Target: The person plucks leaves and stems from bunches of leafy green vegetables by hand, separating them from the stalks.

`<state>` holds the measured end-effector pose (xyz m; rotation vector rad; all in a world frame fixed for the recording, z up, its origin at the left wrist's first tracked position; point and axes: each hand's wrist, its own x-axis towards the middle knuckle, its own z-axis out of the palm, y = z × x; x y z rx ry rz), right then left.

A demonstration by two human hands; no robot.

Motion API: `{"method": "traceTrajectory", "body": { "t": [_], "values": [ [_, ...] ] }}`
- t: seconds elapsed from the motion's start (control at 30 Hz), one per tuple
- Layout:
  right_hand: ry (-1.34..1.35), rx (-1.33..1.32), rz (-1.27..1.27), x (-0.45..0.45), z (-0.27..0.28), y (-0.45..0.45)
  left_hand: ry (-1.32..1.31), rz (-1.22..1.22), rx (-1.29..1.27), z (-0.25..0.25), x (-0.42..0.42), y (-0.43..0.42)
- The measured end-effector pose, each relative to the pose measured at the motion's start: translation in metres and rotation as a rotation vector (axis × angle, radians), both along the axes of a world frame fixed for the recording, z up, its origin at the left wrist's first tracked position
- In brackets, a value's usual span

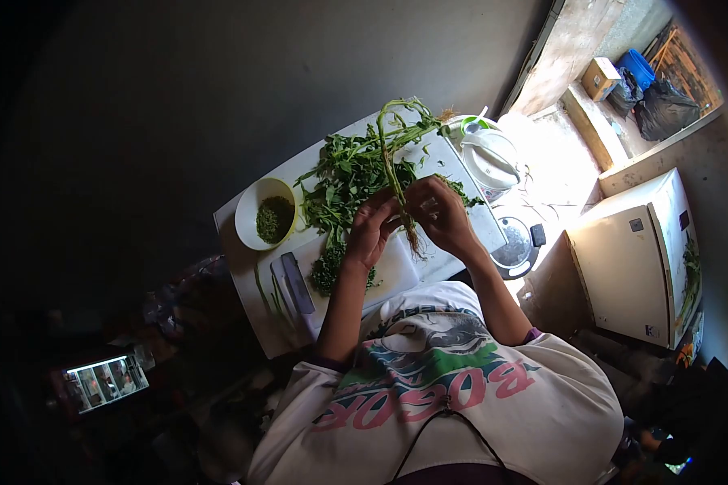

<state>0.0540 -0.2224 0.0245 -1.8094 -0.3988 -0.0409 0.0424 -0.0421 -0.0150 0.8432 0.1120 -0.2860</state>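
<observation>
L hand (370, 232) & R hand (438, 212) both pinch stem (389, 166) nr roots (414, 240), held up over table (441, 153), beside greens (348, 170). Step: looks like picking thru stems. Next move prob. needs firm grip one side, free fingers other.

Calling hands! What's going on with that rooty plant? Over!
Left hand, right hand: both at the rooted stem, exact grips hidden. Stem: roots poking out between hands. In the way: nothing seen; knife lies apart from both hands.
</observation>
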Motion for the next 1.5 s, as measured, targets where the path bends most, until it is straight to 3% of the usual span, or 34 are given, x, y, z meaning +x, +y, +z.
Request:
{"method": "traceTrajectory", "body": {
  "t": [0.03, 0.17, 0.23, 0.73, 0.87, 1.03, 1.17, 1.5],
  "values": [
    [-0.124, -0.067, 0.013, -0.002, 0.001, -0.002, -0.007, -0.007, -0.027, -0.003, 0.002, -0.001],
    [-0.083, -0.095, 0.012, -0.013, 0.010, -0.009, 0.012, 0.005, -0.046, 0.000, 0.004, -0.007],
    [-0.220, -0.163, -0.018, -0.015, 0.010, -0.010, 0.003, 0.000, -0.014, -0.002, 0.007, -0.009],
    [-0.242, -0.318, -0.119, -0.032, -0.002, 0.005, -0.184, 0.071, 0.264, 0.005, 0.009, -0.013],
    [-0.236, -0.296, -0.042, -0.036, -0.001, 0.004, -0.167, 0.111, 0.260, 0.010, 0.010, -0.012],
    [-0.227, -0.147, -0.258, -0.027, -0.001, 0.001, -0.215, 0.079, 0.256, 0.008, 0.006, -0.014],
    [-0.226, -0.112, -0.222, -0.024, -0.004, 0.001, -0.242, 0.044, 0.206, 0.009, 0.002, -0.019],
    [-0.205, -0.267, -0.157, -0.022, -0.001, 0.001, -0.358, 0.019, 0.261, 0.003, 0.005, -0.015]
  ]
}}
